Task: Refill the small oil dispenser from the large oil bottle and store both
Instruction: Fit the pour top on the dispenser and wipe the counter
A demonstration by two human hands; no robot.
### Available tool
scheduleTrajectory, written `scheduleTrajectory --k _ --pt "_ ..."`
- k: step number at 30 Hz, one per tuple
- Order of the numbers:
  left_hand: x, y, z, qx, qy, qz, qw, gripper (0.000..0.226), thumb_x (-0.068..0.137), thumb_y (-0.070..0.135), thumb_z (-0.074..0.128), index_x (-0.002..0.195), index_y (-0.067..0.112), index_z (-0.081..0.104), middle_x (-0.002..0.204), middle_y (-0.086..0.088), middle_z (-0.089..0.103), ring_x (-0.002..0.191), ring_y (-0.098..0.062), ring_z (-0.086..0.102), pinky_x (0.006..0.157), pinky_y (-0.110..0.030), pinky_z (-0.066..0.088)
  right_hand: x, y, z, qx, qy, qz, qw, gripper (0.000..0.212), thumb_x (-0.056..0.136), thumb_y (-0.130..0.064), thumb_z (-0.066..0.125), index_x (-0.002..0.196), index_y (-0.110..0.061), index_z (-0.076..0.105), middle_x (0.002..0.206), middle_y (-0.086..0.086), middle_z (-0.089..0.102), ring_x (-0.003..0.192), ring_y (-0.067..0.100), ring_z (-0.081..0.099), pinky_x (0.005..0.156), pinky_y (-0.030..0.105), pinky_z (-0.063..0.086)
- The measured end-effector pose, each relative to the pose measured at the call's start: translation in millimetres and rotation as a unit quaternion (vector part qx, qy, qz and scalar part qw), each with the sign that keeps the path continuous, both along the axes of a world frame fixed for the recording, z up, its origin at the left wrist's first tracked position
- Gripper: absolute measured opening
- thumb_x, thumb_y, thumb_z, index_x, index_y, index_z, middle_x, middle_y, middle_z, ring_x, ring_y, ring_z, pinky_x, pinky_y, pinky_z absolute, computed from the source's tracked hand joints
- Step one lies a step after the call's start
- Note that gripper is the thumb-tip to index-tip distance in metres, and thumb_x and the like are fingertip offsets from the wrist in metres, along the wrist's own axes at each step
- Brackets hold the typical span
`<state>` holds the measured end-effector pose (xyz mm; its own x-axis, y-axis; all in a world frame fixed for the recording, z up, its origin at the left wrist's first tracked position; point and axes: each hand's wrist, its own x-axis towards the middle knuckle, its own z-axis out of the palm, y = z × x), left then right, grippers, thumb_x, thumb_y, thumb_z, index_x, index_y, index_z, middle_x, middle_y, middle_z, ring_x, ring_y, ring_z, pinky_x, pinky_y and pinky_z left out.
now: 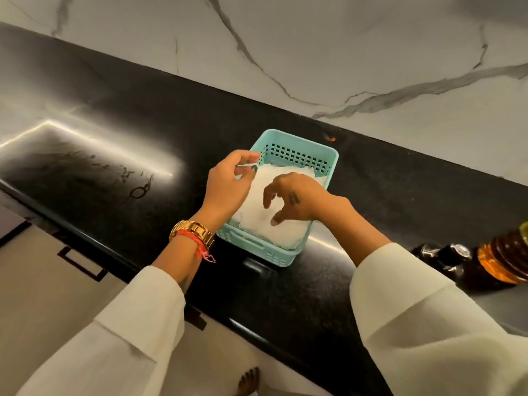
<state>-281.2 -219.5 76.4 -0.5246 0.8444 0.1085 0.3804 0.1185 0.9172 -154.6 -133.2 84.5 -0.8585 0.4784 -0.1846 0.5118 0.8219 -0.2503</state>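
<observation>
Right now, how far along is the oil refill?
Nothing looks stored yet: the oil bottles lie at the counter's right edge. In hand: left hand pinches the white liner in the teal basket; right hand hovers over it. Whether refilling happened is unclear.

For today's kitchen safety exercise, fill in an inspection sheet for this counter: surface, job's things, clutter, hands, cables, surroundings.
Surface: black counter, glossy, with smudge marks at the left.
Job's things: oil bottle and dark dispenser at the right edge, untouched.
Clutter: turquoise basket lined with white paper.
Hands: left hand pinches the paper's corner; right hand hovers over the paper, fingers curled, holding nothing.
Cables: nothing seen.
Surroundings: marble wall behind; tiled floor below.
</observation>
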Motion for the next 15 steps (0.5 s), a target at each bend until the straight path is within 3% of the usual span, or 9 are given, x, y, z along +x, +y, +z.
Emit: scheduleTrajectory --k 5,15 --pt "-6.2 -1.8 -6.6 0.017 -0.036 0.002 0.999 0.022 0.091 0.009 0.053 0.107 0.022 0.06 0.118 0.002 0.061 0.109 -0.016 0.057 0.094 -0.04 0.051 -10.7 1.1 -10.0 0.023 -0.081 0.048 0.995 0.043 0.067 -0.041 0.079 0.101 -0.021 0.062 0.097 0.001 0.062 0.089 0.02 0.055 0.08 0.036 0.049" --pt "-5.9 -3.2 -8.3 0.011 -0.037 0.004 0.999 0.02 0.091 0.011 0.055 0.106 0.023 0.06 0.114 0.007 0.061 0.106 -0.016 0.058 0.094 -0.038 0.051 -8.9 3.5 -17.6 0.025 -0.026 0.028 0.999 0.017 0.081 -0.023 0.067 0.096 -0.017 0.071 0.096 0.002 0.069 0.082 0.021 0.061 0.081 0.034 0.054"
